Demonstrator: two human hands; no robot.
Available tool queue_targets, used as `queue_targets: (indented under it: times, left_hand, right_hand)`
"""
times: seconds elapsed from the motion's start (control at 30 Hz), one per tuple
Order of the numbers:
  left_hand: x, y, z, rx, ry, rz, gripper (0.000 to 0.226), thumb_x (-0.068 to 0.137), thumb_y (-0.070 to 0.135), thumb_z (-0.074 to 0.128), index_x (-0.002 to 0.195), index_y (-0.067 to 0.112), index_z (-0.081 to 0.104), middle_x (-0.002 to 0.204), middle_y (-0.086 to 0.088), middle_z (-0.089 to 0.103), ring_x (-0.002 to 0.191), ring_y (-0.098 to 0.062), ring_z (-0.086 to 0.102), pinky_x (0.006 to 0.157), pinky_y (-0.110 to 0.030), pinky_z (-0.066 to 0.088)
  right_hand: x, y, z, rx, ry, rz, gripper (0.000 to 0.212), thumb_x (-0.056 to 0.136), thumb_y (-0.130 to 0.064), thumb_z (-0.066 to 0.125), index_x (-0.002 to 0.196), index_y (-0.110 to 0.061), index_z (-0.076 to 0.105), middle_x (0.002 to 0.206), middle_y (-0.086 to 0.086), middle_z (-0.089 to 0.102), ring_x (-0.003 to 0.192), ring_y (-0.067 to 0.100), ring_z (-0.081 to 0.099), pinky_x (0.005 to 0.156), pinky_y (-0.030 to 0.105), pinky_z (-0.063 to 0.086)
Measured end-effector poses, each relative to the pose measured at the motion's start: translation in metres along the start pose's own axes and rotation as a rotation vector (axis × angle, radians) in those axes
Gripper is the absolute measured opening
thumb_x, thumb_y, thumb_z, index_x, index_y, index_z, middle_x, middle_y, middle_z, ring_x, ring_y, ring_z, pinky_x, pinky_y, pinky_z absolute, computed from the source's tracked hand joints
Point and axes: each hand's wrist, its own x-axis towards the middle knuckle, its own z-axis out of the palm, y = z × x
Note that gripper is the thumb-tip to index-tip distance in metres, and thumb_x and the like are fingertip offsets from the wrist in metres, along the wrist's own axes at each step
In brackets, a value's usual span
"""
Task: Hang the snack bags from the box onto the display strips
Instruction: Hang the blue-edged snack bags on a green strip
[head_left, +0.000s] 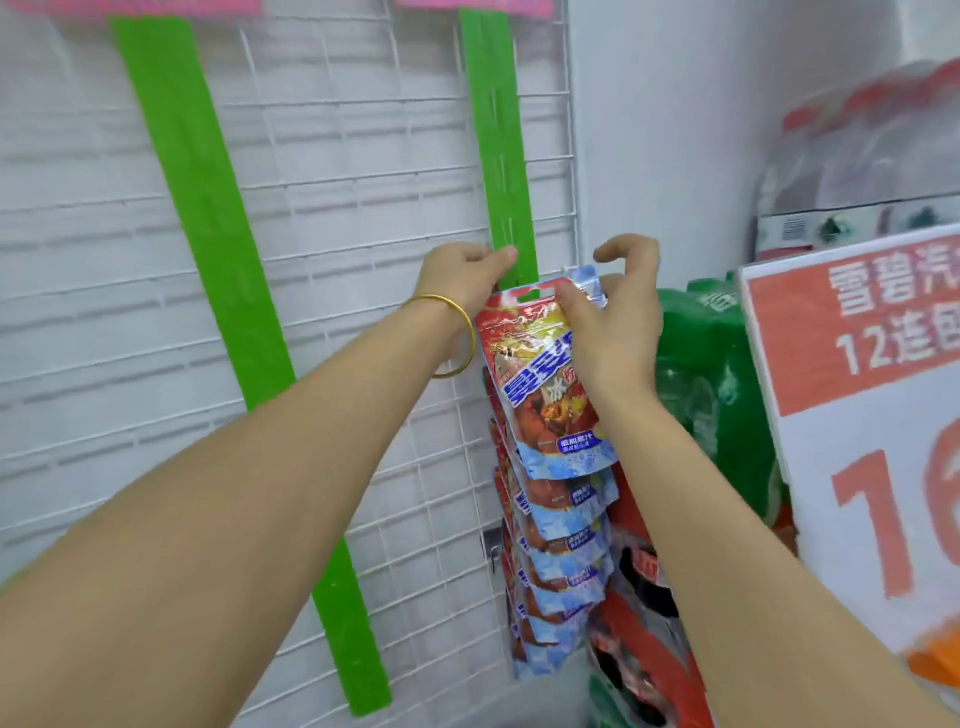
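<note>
Left hand (467, 275) is pinching the right green strip (498, 145) just above the top snack bag (540, 374). Right hand (610, 322) is gripping that bag's upper right corner, holding it against the strip. More bags (563, 545) are hanging below in a column. Left strip (208, 234) is hanging slanted on the wire grid (363, 156).

left hand (467, 278): arm outstretched, fingers (464, 255) pinched | right hand (610, 332): arm outstretched, thumb pressing, forefinger lifted

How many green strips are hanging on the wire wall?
2. The left strip hangs bare; the right strip holds the snack bags. More could be outside the picture.
</note>
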Motion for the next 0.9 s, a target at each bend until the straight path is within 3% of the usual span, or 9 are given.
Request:
queue_targets:
  times: [0.1, 0.17, 0.27, 0.37, 0.43, 0.57, 0.73, 0.9]
  left_hand:
    - [0.003, 0.003, 0.001, -0.052, 0.005, -0.064, 0.029, 0.087, 0.024, 0.061, 0.060, 0.017, 0.053, 0.042, 0.006, 0.054, 0.043, -0.009, 0.051, 0.061, -0.026, 0.045]
    - [0.004, 0.004, 0.001, -0.060, 0.014, -0.086, 0.028, 0.087, 0.024, 0.061, 0.060, 0.016, 0.055, 0.035, 0.009, 0.054, 0.047, -0.009, 0.053, 0.066, -0.029, 0.050]
    - [0.005, 0.004, 0.002, -0.053, 0.042, -0.091, 0.028, 0.085, 0.024, 0.062, 0.059, 0.016, 0.058, 0.037, 0.008, 0.055, 0.053, -0.014, 0.053, 0.073, -0.035, 0.051]
    - [0.006, 0.004, 0.002, -0.047, 0.048, -0.081, 0.028, 0.084, 0.023, 0.063, 0.058, 0.016, 0.058, 0.053, 0.000, 0.059, 0.054, -0.016, 0.054, 0.073, -0.037, 0.051]
    - [0.006, 0.005, 0.001, -0.047, 0.037, -0.090, 0.027, 0.084, 0.023, 0.063, 0.059, 0.015, 0.057, 0.057, -0.003, 0.060, 0.052, -0.016, 0.055, 0.069, -0.033, 0.051]
    - [0.004, 0.007, 0.000, -0.028, 0.032, -0.114, 0.026, 0.084, 0.026, 0.063, 0.061, 0.017, 0.057, 0.039, 0.007, 0.058, 0.037, -0.006, 0.054, 0.057, -0.023, 0.047]
    - [0.003, 0.006, 0.000, -0.056, 0.034, -0.101, 0.028, 0.085, 0.025, 0.062, 0.061, 0.014, 0.056, 0.061, -0.004, 0.057, 0.053, -0.017, 0.053, 0.065, -0.030, 0.047]
    - [-0.002, 0.002, -0.001, -0.146, -0.058, -0.105, 0.020, 0.091, 0.020, 0.054, 0.077, 0.010, 0.063, 0.049, 0.003, 0.066, 0.042, -0.009, 0.061, 0.041, -0.014, 0.047]
  right_hand:
    - [0.012, -0.001, 0.005, -0.048, -0.025, -0.042, 0.011, 0.088, -0.015, 0.057, 0.094, -0.019, 0.049, 0.069, -0.016, 0.045, 0.072, 0.015, 0.049, 0.066, 0.031, 0.037]
    - [0.017, -0.003, 0.008, -0.065, -0.041, -0.035, 0.009, 0.089, -0.016, 0.055, 0.089, -0.022, 0.049, 0.071, -0.018, 0.045, 0.077, 0.013, 0.049, 0.070, 0.033, 0.041]
    - [0.022, -0.005, 0.011, -0.072, -0.058, 0.010, 0.005, 0.090, -0.018, 0.055, 0.090, -0.022, 0.052, 0.072, -0.018, 0.047, 0.083, 0.016, 0.054, 0.075, 0.038, 0.046]
    - [0.024, -0.005, 0.012, -0.093, -0.082, 0.032, 0.003, 0.090, -0.019, 0.055, 0.090, -0.021, 0.053, 0.079, -0.012, 0.052, 0.086, 0.019, 0.056, 0.079, 0.040, 0.047]
    - [0.024, -0.005, 0.013, -0.103, -0.108, 0.039, 0.004, 0.089, -0.018, 0.056, 0.089, -0.021, 0.053, 0.084, -0.008, 0.054, 0.087, 0.020, 0.055, 0.080, 0.040, 0.047]
    - [0.021, -0.002, 0.015, -0.100, -0.125, 0.060, 0.008, 0.089, -0.018, 0.057, 0.086, -0.022, 0.051, 0.082, -0.008, 0.054, 0.084, 0.020, 0.055, 0.080, 0.042, 0.047]
    - [0.015, 0.004, 0.014, -0.092, -0.126, 0.103, 0.008, 0.089, -0.017, 0.057, 0.086, -0.021, 0.051, 0.073, -0.012, 0.050, 0.081, 0.023, 0.057, 0.077, 0.043, 0.049]
    - [0.004, 0.014, 0.009, -0.136, -0.170, 0.106, 0.008, 0.089, -0.020, 0.057, 0.088, -0.020, 0.049, 0.073, -0.007, 0.053, 0.079, 0.025, 0.058, 0.074, 0.042, 0.048]
